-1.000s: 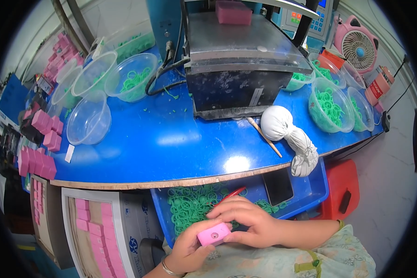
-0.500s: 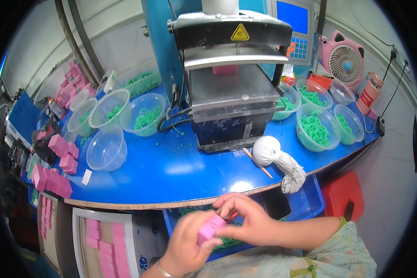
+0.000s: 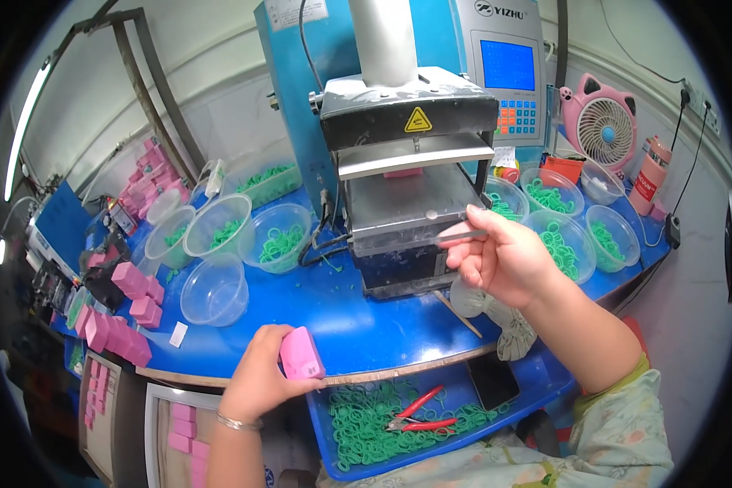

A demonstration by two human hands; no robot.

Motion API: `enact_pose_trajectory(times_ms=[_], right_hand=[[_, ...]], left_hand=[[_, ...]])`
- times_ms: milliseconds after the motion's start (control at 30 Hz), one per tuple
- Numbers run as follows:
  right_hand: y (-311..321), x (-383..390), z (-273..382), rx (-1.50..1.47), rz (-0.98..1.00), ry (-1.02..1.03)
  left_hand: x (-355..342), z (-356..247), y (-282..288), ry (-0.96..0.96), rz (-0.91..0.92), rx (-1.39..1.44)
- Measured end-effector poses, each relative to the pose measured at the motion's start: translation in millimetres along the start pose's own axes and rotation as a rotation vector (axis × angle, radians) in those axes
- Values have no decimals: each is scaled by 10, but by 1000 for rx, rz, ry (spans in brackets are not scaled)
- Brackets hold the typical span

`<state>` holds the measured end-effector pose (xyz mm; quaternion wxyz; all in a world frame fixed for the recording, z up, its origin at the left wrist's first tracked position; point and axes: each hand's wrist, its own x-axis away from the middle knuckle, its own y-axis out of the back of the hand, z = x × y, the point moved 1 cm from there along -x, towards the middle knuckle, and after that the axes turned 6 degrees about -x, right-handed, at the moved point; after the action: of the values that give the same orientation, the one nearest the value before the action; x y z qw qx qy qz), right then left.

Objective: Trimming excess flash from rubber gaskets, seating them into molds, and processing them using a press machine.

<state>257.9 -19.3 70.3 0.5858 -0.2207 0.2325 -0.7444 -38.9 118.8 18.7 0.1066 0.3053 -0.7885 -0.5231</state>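
My left hand (image 3: 259,370) is closed around a pink block (image 3: 302,355) at the front edge of the blue table. My right hand (image 3: 503,256) is raised before the press (image 3: 411,220), pinching a thin, flat greyish strip (image 3: 462,235) between thumb and fingers; its exact kind is unclear. A pair of red-handled cutting pliers (image 3: 419,413) lies on green rings (image 3: 358,427) in the blue tray (image 3: 327,464) below the table edge. Inside the press, part of another pink piece (image 3: 403,172) shows under the upper plate.
Clear plastic bowls (image 3: 214,291), several with green rings, flank the press. Pink blocks (image 3: 115,337) are stacked at the left. A white cloth bundle (image 3: 508,329) and a wooden stick (image 3: 457,315) lie near the right table edge. A dark phone (image 3: 493,384) rests in the tray.
My hands have parted. The left has carried the pink block leftward, while the right has risen toward the press with the strip. The pliers now show fully in the tray, and the view has shifted.
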Motion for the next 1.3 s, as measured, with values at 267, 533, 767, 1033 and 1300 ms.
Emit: enact_pose_trajectory(times_ms=[267, 533, 767, 1033, 1300], right_hand=[[-107, 722, -364, -210, 205, -181], [-96, 819, -628, -133, 464, -723], [-220, 774, -1085, 10, 530, -754], [-137, 908, -1314, -207, 492, -829], [111, 844, -1620, 222, 627, -571]], left_hand=[[329, -208, -51, 46, -188, -211], [548, -634, -56, 61, -555, 638], [260, -687, -109, -90, -79, 135], [150, -45, -267, 150, -439, 153], [474, -818, -241, -483, -614, -108]])
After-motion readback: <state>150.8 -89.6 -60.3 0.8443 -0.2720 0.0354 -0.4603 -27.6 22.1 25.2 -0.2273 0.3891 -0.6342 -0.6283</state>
